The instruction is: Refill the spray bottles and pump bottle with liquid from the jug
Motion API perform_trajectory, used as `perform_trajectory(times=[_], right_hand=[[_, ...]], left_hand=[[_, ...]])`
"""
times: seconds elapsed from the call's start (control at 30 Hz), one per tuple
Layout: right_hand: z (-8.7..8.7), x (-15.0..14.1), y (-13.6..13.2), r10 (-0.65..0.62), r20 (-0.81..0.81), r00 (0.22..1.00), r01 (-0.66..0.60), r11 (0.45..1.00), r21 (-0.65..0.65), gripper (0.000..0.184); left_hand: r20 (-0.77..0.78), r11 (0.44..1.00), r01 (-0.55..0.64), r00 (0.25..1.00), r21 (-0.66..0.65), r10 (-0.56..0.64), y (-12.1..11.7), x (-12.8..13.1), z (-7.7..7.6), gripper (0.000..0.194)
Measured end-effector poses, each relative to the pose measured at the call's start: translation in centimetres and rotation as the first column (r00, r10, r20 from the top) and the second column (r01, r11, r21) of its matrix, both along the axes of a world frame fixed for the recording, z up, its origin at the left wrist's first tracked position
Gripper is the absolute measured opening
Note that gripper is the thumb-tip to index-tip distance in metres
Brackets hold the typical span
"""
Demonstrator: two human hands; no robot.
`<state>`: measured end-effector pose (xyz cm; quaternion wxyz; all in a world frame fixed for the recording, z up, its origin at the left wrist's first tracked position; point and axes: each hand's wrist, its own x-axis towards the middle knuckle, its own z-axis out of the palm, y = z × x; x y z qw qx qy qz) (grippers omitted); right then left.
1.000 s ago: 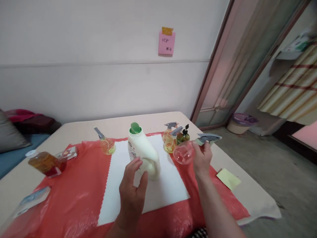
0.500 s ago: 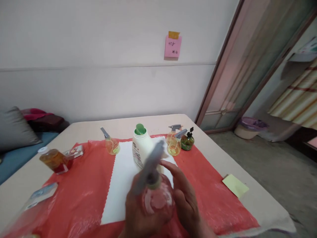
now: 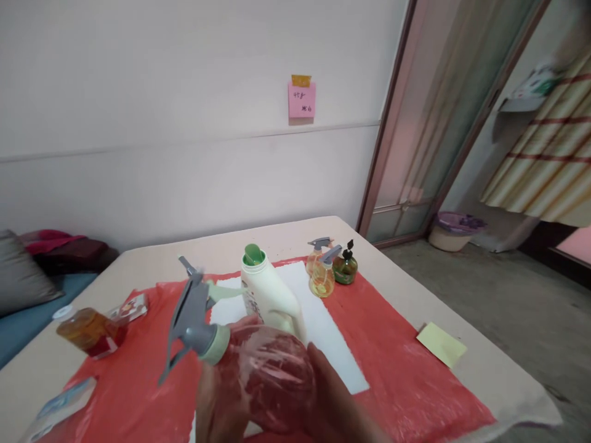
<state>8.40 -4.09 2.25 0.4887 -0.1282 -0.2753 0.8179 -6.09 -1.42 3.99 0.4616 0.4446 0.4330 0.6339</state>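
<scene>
A see-through, pinkish spray bottle (image 3: 277,375) with a grey trigger head lies tilted sideways between my hands, its nozzle end toward the left. My left hand (image 3: 219,397) is closed around the neck side of its round body. My right hand (image 3: 330,394) is closed against the base end, with its fingers partly hidden behind the bottle. Just beyond stands a white jug (image 3: 272,292) with a green scoop or cap (image 3: 253,253) in its open mouth. It rests on a white sheet (image 3: 339,344), partly covered by the spray bottle and my hands.
Two yellowish spray bottles, the front one (image 3: 322,280) nearest, and a green pump bottle (image 3: 345,269) stand at the back right. An amber bottle (image 3: 90,331) is at the left. Red plastic (image 3: 401,375) covers part of the table; a yellow note (image 3: 442,344) lies right.
The spray bottle has turned from upright to sideways, its trigger head swinging left. My right hand has moved onto its base end. The view has shifted slightly right.
</scene>
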Motion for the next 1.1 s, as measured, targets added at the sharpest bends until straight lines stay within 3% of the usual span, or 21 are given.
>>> perform_trajectory(times=[0.13,0.27,0.4,0.53,0.6,0.63,0.77,0.83,0.9,0.97,1.03,1.1], right_hand=[[-1.9,-0.2,0.6,0.122,-0.001,0.992,-0.121,0.982,-0.142,0.066],[-2.6,-0.9,0.9,0.152,0.044,0.987,-0.147,0.984,-0.104,0.072],[-1.8,-0.4,0.5,-0.029,0.203,0.979,0.012,0.996,0.087,0.062],[-2.7,0.3,-0.2,-0.237,0.327,0.915,0.155,0.954,0.256,0.097],[-3.5,0.2,-0.3,-0.379,0.379,0.844,0.235,0.897,0.374,0.099],[-3.6,0.0,-0.3,-0.387,0.38,0.841,0.238,0.893,0.382,0.096],[-2.2,-0.8,0.5,-0.067,0.24,0.968,0.033,0.989,0.141,0.078],[-1.3,-1.0,0.7,0.087,0.159,0.984,-0.098,0.993,0.067,0.076],[-1.0,-1.0,0.7,0.163,0.111,0.98,-0.167,0.986,0.029,0.071],[-1.3,-1.0,0.5,0.076,0.11,0.991,-0.079,0.996,0.027,0.067],[-1.8,-1.2,0.3,-0.091,0.135,0.987,0.079,0.993,0.091,0.083],[-1.9,-1.4,0.3,-0.179,0.135,0.974,0.164,0.979,0.117,0.094]], left_hand=[[0.138,0.991,0.102,0.986,-0.088,-0.089,-1.1,-0.7,1.9,0.058],[0.135,0.982,0.137,0.984,-0.126,-0.12,-1.7,-1.6,2.1,0.048],[0.171,0.994,0.019,0.985,-0.112,0.001,-1.3,-2.4,1.4,0.038],[0.252,0.981,-0.086,0.959,-0.174,0.129,-1.0,-2.5,2.1,0.033],[0.291,0.977,-0.124,0.941,-0.175,0.171,-0.9,-2.5,2.8,0.03],[0.299,0.976,-0.141,0.936,-0.165,0.186,-0.9,-2.5,3.0,0.029],[0.243,0.988,-0.14,0.958,-0.06,0.151,-0.8,-2.9,3.2,0.031],[0.182,0.997,-0.074,0.98,-0.037,0.08,-0.8,-3.1,2.9,0.029],[0.137,0.999,-0.017,0.99,-0.034,0.022,-0.8,-3.2,2.6,0.026],[0.135,1.0,-0.015,0.991,-0.024,0.018,-0.8,-3.2,2.4,0.025],[0.163,0.997,-0.069,0.984,-0.023,0.072,-0.8,-3.0,2.4,0.027],[0.187,0.989,-0.144,0.971,-0.04,0.149,-0.7,-2.8,2.5,0.028]])
